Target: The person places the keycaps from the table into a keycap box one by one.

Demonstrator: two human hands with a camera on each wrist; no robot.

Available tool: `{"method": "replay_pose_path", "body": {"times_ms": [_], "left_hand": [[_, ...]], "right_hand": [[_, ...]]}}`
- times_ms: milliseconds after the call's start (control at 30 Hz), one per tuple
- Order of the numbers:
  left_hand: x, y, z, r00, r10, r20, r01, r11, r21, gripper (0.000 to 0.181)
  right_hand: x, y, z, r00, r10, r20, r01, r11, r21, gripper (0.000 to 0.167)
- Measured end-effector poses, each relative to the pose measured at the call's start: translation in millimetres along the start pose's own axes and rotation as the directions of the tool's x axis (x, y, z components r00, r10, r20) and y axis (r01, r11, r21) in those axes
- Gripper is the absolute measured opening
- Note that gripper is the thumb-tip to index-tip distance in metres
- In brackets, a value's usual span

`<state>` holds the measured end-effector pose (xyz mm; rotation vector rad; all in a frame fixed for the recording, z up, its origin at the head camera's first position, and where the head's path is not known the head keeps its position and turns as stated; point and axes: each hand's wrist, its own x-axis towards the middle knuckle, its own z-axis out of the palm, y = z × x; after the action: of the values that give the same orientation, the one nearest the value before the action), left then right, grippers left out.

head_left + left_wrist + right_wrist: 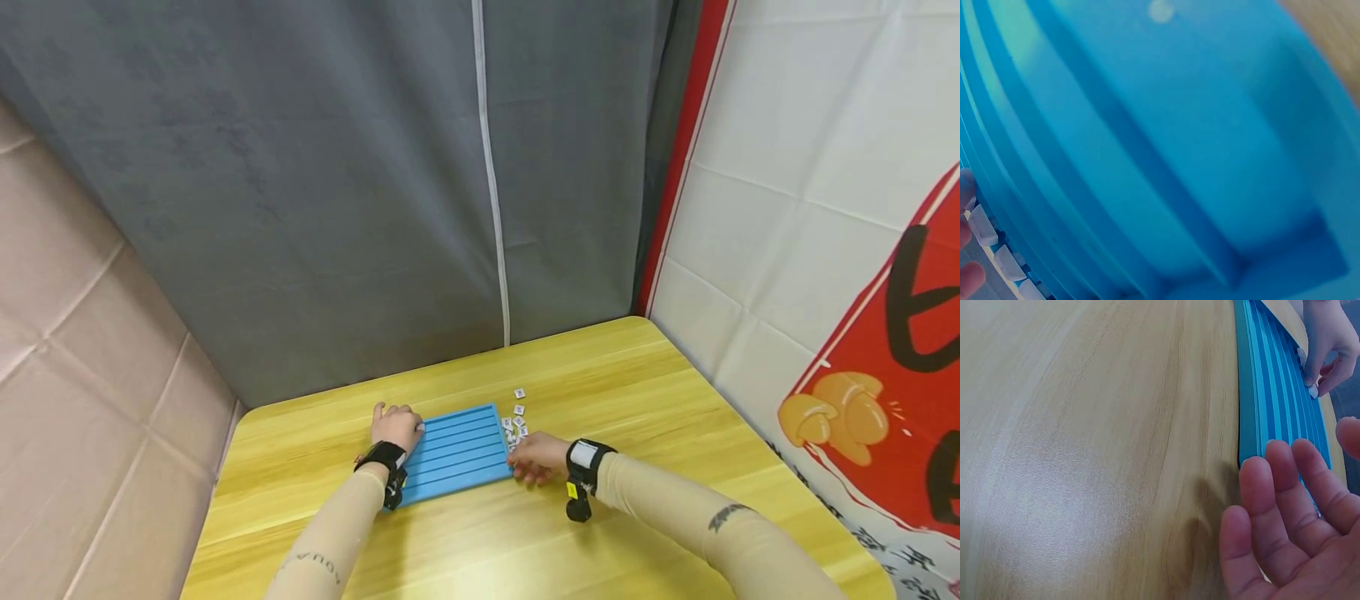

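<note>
"Start at the left. What is the left hand [396, 427] doing?"

"It's at the far-left corner of the tray, thumb and finger pinching a small white tile [1314, 392]. The right wrist view shows that best."

"Anything near it?"

"A few white pieces [1009, 262] in a line along the tray's edge, just beside the fingertips in the left wrist view. I can't tell how firmly they're seated."

"And going right?"

"The blue tray [453, 450] itself, flat on the wooden bench [465, 542], its long grooves running left to right. Most of them look bare."

"Past that?"

"Loose tiles [519, 410], scattered on the bench just off the tray's right end, some with dark marks facing up."

"Then the right hand [542, 457]?"

"Last in line, at the tray's near-right corner, close to those tiles. Palm in view, fingers apart and gently bent; I see nothing in its hold."

"So which step is this?"

"My judgement: placing one tile in the farthest groove, with the left hand."

"What would the next move call for?"

"Probably squaring that tile against its neighbour and letting go cleanly, while the right hand picks out another without nudging the tray."
</note>
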<state>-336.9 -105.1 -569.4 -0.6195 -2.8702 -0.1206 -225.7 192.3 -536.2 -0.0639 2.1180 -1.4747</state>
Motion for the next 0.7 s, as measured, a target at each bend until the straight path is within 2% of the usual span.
{"method": "replay_pose_path", "body": {"times_ms": [200, 333, 400, 467, 567, 700], "left_hand": [[-1.9, 3.6, -8.3, 1.0, -0.011, 0.014, 0.011, 1.0, 0.003, 0.011], [-16.2, 1.4, -16.7, 0.999, -0.027, 0.019, 0.028, 0.999, -0.035, 0.019], [-24.5, 1.2, -22.9, 0.999, -0.015, 0.046, 0.019, 0.997, -0.071, 0.022], [-33.8, 1.0, -29.5, 0.995, 0.01, 0.1, 0.001, 0.995, -0.101, 0.023], [-47.9, 1.0, -38.3, 0.981, 0.052, 0.187, -0.028, 0.991, -0.13, 0.025], [-66.6, 1.5, -43.9, 0.972, 0.078, 0.224, -0.048, 0.989, -0.137, 0.026]], "right_hand": [[-5.0, -4.3, 0.1, 1.0, 0.003, 0.01, -0.003, 1.0, -0.003, 0.031], [-6.7, -2.7, 5.6, 1.0, 0.002, 0.025, -0.002, 1.0, -0.017, 0.031], [-6.8, -0.3, 7.3, 1.0, -0.002, 0.025, 0.003, 0.999, -0.034, 0.03], [-5.6, 1.5, 7.4, 1.0, 0.001, 0.021, 0.0, 0.998, -0.062, 0.03], [-1.5, 2.9, 4.2, 1.0, -0.005, 0.005, 0.006, 0.994, -0.109, 0.031], [7.4, -1.0, -3.5, 0.999, -0.041, -0.031, 0.034, 0.981, -0.193, 0.031]]}}
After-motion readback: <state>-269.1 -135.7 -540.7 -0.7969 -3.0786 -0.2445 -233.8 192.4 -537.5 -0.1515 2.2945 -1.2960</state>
